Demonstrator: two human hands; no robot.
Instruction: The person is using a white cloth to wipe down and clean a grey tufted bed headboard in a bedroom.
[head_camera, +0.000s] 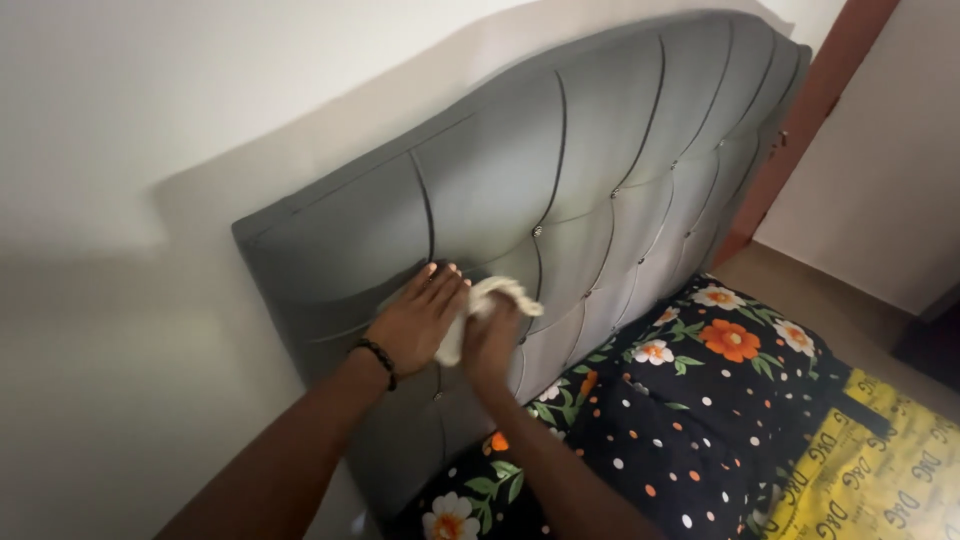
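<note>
My right hand (492, 340) grips a white cloth (487, 303) against the grey tufted headboard (600, 170); my left hand (418, 322) lies flat, fingers together. Panels toward one o'clock look unwiped.

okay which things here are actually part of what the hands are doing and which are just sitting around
In use:
right hand gripping the white cloth
left hand flat on the grey tufted headboard

Just there:
floral bedding
yellow printed fabric
white wall
</note>
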